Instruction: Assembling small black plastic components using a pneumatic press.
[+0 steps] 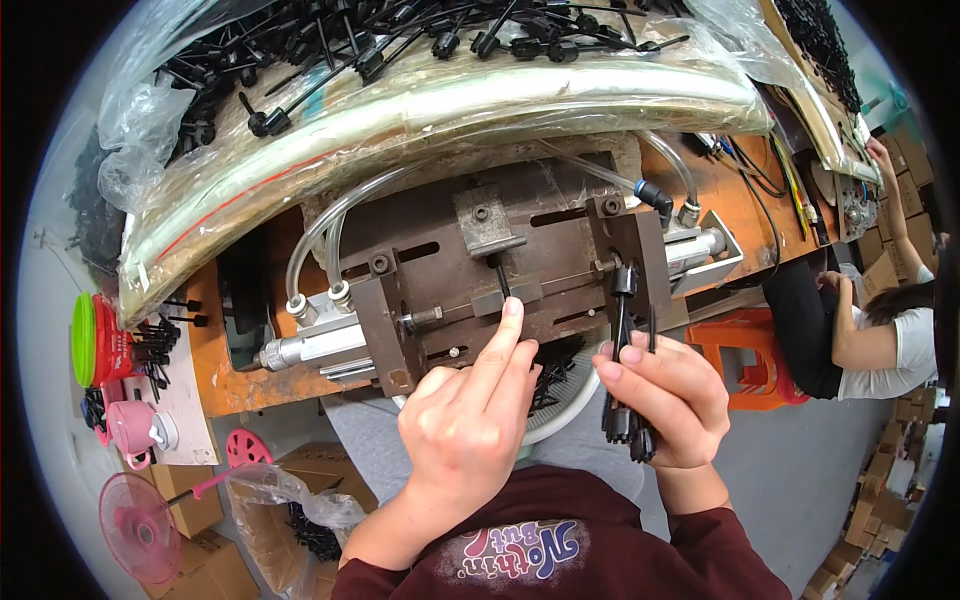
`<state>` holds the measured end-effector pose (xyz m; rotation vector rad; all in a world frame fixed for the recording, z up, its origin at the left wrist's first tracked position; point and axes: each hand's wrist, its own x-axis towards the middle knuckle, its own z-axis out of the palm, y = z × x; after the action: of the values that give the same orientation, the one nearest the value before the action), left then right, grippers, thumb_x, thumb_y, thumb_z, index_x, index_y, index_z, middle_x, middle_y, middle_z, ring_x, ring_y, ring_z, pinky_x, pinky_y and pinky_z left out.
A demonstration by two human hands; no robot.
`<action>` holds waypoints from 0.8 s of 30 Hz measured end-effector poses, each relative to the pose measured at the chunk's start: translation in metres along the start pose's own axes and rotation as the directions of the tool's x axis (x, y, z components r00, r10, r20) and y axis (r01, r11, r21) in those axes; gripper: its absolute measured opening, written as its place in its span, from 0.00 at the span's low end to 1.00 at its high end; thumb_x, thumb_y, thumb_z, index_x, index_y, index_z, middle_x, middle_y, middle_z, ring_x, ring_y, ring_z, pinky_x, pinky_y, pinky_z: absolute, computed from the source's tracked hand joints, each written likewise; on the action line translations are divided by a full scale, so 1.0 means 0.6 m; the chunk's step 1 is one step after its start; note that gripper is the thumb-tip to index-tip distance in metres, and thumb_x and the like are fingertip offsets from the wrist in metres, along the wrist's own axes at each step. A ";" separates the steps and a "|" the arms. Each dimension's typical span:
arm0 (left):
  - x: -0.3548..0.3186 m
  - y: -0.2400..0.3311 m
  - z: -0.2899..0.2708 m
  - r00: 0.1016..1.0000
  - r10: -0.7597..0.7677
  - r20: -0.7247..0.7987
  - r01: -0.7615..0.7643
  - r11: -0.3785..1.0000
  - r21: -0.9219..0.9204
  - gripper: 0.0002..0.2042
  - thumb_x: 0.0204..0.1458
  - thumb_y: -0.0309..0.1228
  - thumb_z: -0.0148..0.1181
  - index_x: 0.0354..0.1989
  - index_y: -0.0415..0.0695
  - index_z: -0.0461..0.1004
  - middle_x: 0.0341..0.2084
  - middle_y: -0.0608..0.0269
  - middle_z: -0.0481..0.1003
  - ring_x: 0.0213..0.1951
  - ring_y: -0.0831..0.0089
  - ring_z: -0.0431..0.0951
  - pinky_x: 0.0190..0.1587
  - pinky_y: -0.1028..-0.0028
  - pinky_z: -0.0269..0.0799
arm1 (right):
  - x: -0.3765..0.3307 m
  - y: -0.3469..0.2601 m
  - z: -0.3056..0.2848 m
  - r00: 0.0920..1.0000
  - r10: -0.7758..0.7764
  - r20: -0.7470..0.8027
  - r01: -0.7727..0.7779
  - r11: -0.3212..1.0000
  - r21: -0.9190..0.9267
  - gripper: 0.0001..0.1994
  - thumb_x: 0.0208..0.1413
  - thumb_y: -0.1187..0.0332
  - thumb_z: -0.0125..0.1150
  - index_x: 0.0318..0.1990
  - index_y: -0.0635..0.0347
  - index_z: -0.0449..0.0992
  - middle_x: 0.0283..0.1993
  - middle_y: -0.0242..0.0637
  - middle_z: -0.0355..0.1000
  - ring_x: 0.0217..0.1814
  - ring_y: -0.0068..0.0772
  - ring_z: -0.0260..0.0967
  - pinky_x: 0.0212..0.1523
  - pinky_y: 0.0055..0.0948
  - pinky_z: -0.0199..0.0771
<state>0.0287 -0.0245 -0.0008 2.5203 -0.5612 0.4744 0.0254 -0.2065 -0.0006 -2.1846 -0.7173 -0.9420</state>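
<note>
A brown metal clamping fixture [560,262] stands on the bench in front of me. My left hand [462,420] reaches over its near edge with the index finger stretched out and the other fingers curled. That fingertip is at the lower end of a thin black rod [503,276] lying in the fixture's middle, against a small metal block. Whether it presses or just touches, I cannot tell. To the right, my right hand [675,395] is closed round several black rods with thick, ridged ends [620,425], held roughly upright beside the fixture's right-hand plate.
Air cylinders [335,335] with clear hoses flank the fixture. Behind it a plastic-lined tray [450,105] holds many black rods. Below sits a white basket [575,410] with black parts. At right, a person [880,345] works near an orange stool [745,350]; a pink fan [140,525] stands lower left.
</note>
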 end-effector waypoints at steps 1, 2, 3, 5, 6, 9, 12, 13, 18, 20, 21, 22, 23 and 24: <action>0.001 0.002 -0.004 1.000 -0.017 0.018 0.017 1.000 -0.020 0.14 0.36 0.26 0.71 0.35 0.40 0.79 0.45 0.56 0.78 0.26 0.71 0.78 0.29 0.77 0.69 | 0.001 -0.001 0.000 1.000 -0.014 0.001 0.014 1.000 0.000 0.11 0.42 0.75 0.66 0.37 0.60 0.82 0.38 0.34 0.74 0.36 0.33 0.75 0.40 0.31 0.81; 0.002 0.003 -0.008 0.999 -0.033 0.036 0.035 0.999 -0.041 0.15 0.36 0.25 0.71 0.36 0.40 0.79 0.45 0.55 0.78 0.28 0.70 0.79 0.31 0.76 0.71 | 0.000 -0.002 -0.001 1.000 0.018 0.000 -0.018 0.998 0.065 0.11 0.42 0.74 0.67 0.37 0.60 0.82 0.39 0.35 0.74 0.36 0.33 0.75 0.40 0.31 0.81; 0.002 0.004 -0.013 0.999 -0.043 -0.008 0.042 0.994 -0.105 0.16 0.36 0.25 0.71 0.37 0.40 0.79 0.46 0.54 0.77 0.31 0.68 0.79 0.34 0.75 0.72 | -0.005 -0.003 0.000 0.999 0.052 0.003 -0.052 0.990 0.135 0.12 0.42 0.74 0.67 0.38 0.60 0.82 0.39 0.35 0.74 0.36 0.33 0.75 0.40 0.31 0.80; 0.005 0.007 -0.024 0.993 -0.072 -0.094 0.048 0.971 -0.234 0.19 0.35 0.23 0.71 0.40 0.39 0.78 0.46 0.52 0.77 0.37 0.64 0.80 0.40 0.72 0.74 | 0.007 -0.011 -0.014 0.982 0.166 0.093 -0.185 0.948 0.260 0.12 0.40 0.75 0.70 0.36 0.63 0.81 0.40 0.37 0.75 0.34 0.32 0.75 0.39 0.30 0.80; 0.009 0.009 -0.031 0.994 -0.055 -0.095 0.026 0.958 -0.286 0.20 0.35 0.23 0.71 0.42 0.38 0.78 0.46 0.51 0.77 0.40 0.62 0.80 0.43 0.70 0.73 | 0.015 -0.015 -0.020 0.943 0.284 0.174 -0.323 0.905 0.276 0.10 0.41 0.79 0.71 0.33 0.65 0.79 0.38 0.40 0.74 0.34 0.33 0.76 0.35 0.29 0.80; 0.012 -0.001 -0.045 0.997 0.043 -0.057 -0.064 0.888 -0.456 0.19 0.37 0.21 0.69 0.42 0.37 0.78 0.42 0.51 0.79 0.43 0.60 0.80 0.45 0.68 0.75 | 0.015 -0.023 -0.012 0.648 0.614 0.451 -0.616 0.075 0.784 0.07 0.46 0.82 0.66 0.33 0.69 0.75 0.34 0.44 0.71 0.30 0.35 0.76 0.30 0.27 0.78; -0.005 -0.008 -0.053 0.997 0.076 0.033 -0.040 0.786 -0.616 0.14 0.35 0.24 0.71 0.34 0.39 0.81 0.35 0.55 0.81 0.36 0.64 0.82 0.37 0.72 0.77 | 0.019 -0.023 -0.015 0.521 0.579 0.627 -0.623 -0.244 0.743 0.09 0.47 0.83 0.64 0.37 0.70 0.74 0.32 0.43 0.74 0.26 0.35 0.76 0.29 0.27 0.77; -0.008 -0.008 -0.058 0.997 0.062 0.053 -0.015 0.776 -0.631 0.14 0.34 0.26 0.72 0.34 0.39 0.81 0.34 0.55 0.81 0.35 0.65 0.82 0.35 0.73 0.77 | 0.018 -0.023 -0.016 0.494 0.570 0.656 -0.633 -0.281 0.721 0.09 0.47 0.83 0.64 0.38 0.70 0.74 0.31 0.43 0.74 0.26 0.35 0.76 0.29 0.27 0.77; -0.023 -0.001 -0.073 0.999 0.020 0.030 0.005 0.751 -0.661 0.19 0.28 0.32 0.76 0.32 0.41 0.81 0.29 0.59 0.80 0.30 0.68 0.80 0.29 0.76 0.74 | 0.020 -0.022 -0.026 0.400 0.659 0.637 -0.565 -0.370 0.737 0.10 0.49 0.81 0.62 0.41 0.72 0.74 0.31 0.44 0.76 0.24 0.34 0.75 0.28 0.26 0.76; -0.027 0.001 -0.074 1.000 -0.009 0.007 0.011 0.793 -0.609 0.19 0.27 0.33 0.76 0.32 0.43 0.82 0.31 0.61 0.78 0.31 0.70 0.79 0.30 0.77 0.73 | 0.018 -0.021 -0.026 0.445 0.733 0.515 -0.577 -0.205 0.791 0.10 0.50 0.80 0.62 0.41 0.71 0.74 0.31 0.44 0.76 0.23 0.34 0.75 0.28 0.26 0.76; -0.027 0.003 -0.071 1.000 -0.027 -0.009 0.017 0.822 -0.569 0.19 0.27 0.32 0.76 0.32 0.43 0.82 0.32 0.61 0.78 0.32 0.71 0.78 0.31 0.77 0.73 | 0.020 -0.026 -0.028 0.467 0.756 0.458 -0.576 -0.133 0.807 0.10 0.50 0.80 0.62 0.41 0.71 0.74 0.33 0.46 0.75 0.23 0.35 0.75 0.28 0.27 0.77; -0.028 0.007 -0.067 0.999 -0.044 -0.026 0.024 0.849 -0.528 0.19 0.27 0.32 0.76 0.32 0.43 0.82 0.33 0.61 0.77 0.32 0.71 0.78 0.32 0.77 0.73 | 0.020 -0.029 -0.029 0.489 0.775 0.400 -0.573 -0.061 0.818 0.10 0.50 0.80 0.63 0.40 0.71 0.74 0.34 0.47 0.74 0.24 0.35 0.75 0.29 0.28 0.77; -0.031 0.012 -0.056 0.996 -0.085 -0.027 0.063 0.887 -0.457 0.19 0.28 0.30 0.76 0.34 0.43 0.81 0.34 0.61 0.76 0.36 0.71 0.77 0.33 0.76 0.73 | 0.017 -0.032 -0.028 0.537 0.771 0.343 -0.565 0.026 0.825 0.10 0.50 0.79 0.63 0.40 0.71 0.74 0.35 0.47 0.73 0.25 0.36 0.75 0.29 0.29 0.78; -0.032 0.009 -0.039 0.995 -0.060 -0.075 0.024 0.912 -0.408 0.18 0.30 0.26 0.76 0.35 0.40 0.80 0.38 0.57 0.77 0.33 0.71 0.78 0.33 0.75 0.74 | 0.014 -0.034 -0.027 0.589 0.756 0.285 -0.549 0.115 0.828 0.10 0.50 0.79 0.63 0.40 0.71 0.74 0.36 0.47 0.73 0.26 0.37 0.76 0.30 0.30 0.79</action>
<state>0.0043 -0.0106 0.0118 2.0983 -0.5115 0.3994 0.0095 -0.2034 0.0215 -1.1382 0.0429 -0.1556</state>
